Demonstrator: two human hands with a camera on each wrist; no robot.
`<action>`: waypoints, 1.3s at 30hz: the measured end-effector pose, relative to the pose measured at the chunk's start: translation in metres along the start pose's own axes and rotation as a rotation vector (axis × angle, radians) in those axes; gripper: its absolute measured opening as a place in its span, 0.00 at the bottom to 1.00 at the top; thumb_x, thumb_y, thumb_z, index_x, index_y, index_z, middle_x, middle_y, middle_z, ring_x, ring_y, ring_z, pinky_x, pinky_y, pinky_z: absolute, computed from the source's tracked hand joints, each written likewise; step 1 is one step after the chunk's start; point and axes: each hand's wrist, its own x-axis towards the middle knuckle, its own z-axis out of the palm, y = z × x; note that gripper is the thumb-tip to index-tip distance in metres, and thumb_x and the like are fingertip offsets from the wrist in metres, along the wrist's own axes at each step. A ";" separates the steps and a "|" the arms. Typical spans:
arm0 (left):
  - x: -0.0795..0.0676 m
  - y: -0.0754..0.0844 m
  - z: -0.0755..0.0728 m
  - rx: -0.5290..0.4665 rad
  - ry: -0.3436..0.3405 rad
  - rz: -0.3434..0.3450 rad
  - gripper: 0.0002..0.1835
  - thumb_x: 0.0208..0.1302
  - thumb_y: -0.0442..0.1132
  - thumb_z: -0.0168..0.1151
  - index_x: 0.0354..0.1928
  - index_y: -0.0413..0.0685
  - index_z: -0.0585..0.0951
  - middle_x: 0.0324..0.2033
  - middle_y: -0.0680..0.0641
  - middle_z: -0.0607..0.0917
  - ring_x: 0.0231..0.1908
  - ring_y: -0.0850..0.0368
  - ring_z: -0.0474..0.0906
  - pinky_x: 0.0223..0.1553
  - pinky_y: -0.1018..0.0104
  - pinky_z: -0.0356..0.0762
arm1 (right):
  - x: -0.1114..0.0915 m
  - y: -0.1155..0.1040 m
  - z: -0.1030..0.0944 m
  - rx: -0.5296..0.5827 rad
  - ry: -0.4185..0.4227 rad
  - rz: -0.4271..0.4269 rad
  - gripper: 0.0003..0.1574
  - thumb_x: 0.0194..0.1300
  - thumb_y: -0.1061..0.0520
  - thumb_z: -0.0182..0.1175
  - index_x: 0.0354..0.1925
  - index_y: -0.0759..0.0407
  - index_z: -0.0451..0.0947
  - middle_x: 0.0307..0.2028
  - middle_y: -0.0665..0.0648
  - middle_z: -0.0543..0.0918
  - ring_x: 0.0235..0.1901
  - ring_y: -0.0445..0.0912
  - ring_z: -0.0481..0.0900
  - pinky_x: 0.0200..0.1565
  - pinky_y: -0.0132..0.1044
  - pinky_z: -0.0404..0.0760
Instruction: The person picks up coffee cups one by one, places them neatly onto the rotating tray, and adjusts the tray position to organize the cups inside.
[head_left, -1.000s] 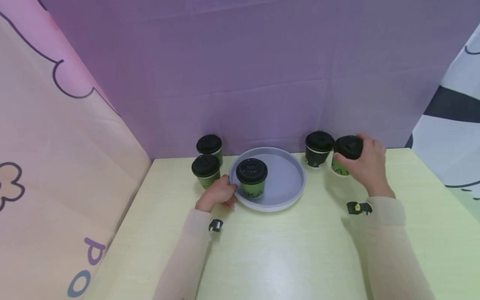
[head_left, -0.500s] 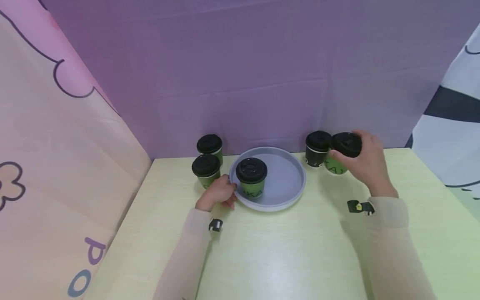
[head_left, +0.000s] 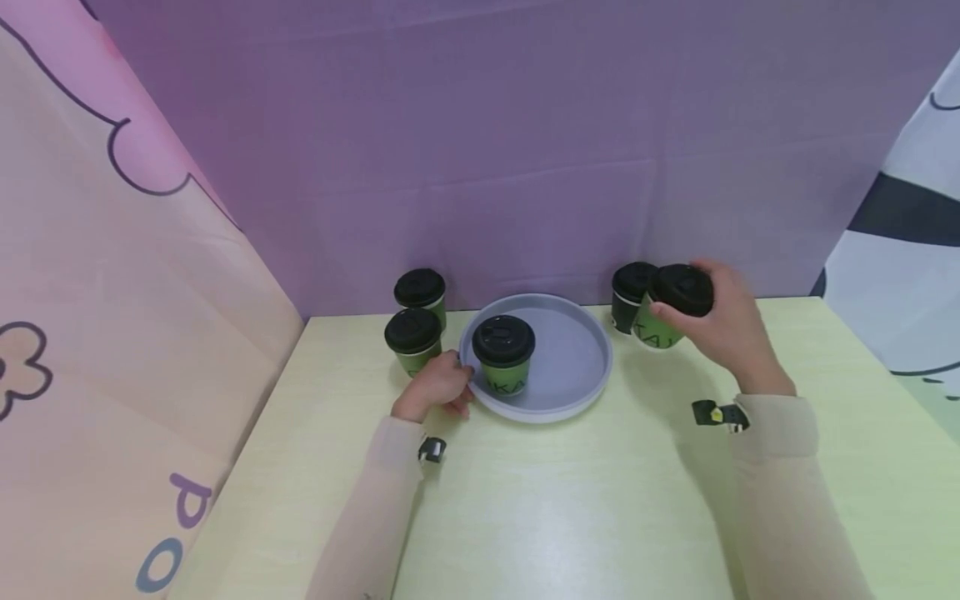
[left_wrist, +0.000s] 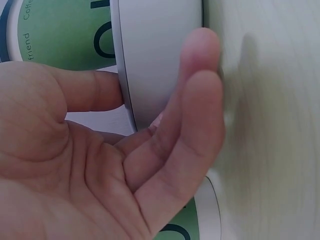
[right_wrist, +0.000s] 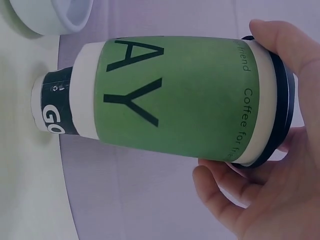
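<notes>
My right hand (head_left: 731, 329) grips a green paper coffee cup (head_left: 658, 327) near its black lid, thumb on one side and fingers on the other. In the right wrist view, this cup (right_wrist: 175, 95) shows large dark letters on its green sleeve. A round grey tray (head_left: 570, 358) carries another green lidded cup (head_left: 504, 380) on its left part. At the tray's left edge, my left hand (head_left: 438, 387) holds the rim. The left wrist view shows the thumb over the tray's rim (left_wrist: 155, 60) and the fingers against its outer wall.
Behind the held cup stands a dark cup (head_left: 622, 312), partly covered by it. Left of the tray are two more green lidded cups, a front one (head_left: 412, 332) and a back one (head_left: 420, 287). A purple cloth backdrop (head_left: 480, 167) rises behind the pale table (head_left: 540, 500).
My right hand has carried the green cup left and slightly up, so it now overlaps the dark cup in the head view. My left hand and the tray stay where they were.
</notes>
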 end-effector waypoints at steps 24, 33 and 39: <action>-0.001 0.001 0.001 -0.032 -0.024 -0.015 0.15 0.79 0.40 0.45 0.52 0.34 0.73 0.34 0.35 0.87 0.24 0.46 0.88 0.28 0.57 0.86 | -0.007 -0.024 0.001 0.043 -0.103 -0.063 0.61 0.63 0.39 0.70 0.79 0.63 0.52 0.74 0.73 0.61 0.71 0.71 0.60 0.67 0.73 0.60; -0.001 0.001 0.000 -0.043 -0.023 -0.017 0.15 0.80 0.40 0.45 0.52 0.33 0.73 0.34 0.36 0.87 0.23 0.47 0.88 0.28 0.58 0.86 | -0.007 -0.027 0.010 0.083 -0.098 -0.127 0.55 0.61 0.43 0.73 0.74 0.65 0.60 0.70 0.71 0.68 0.68 0.66 0.66 0.66 0.68 0.64; -0.001 0.001 0.001 -0.033 -0.005 -0.008 0.15 0.80 0.41 0.45 0.51 0.34 0.73 0.33 0.37 0.88 0.23 0.49 0.87 0.28 0.59 0.86 | -0.008 -0.032 0.013 0.080 -0.099 -0.143 0.55 0.61 0.43 0.73 0.74 0.64 0.60 0.71 0.70 0.68 0.68 0.66 0.67 0.67 0.67 0.64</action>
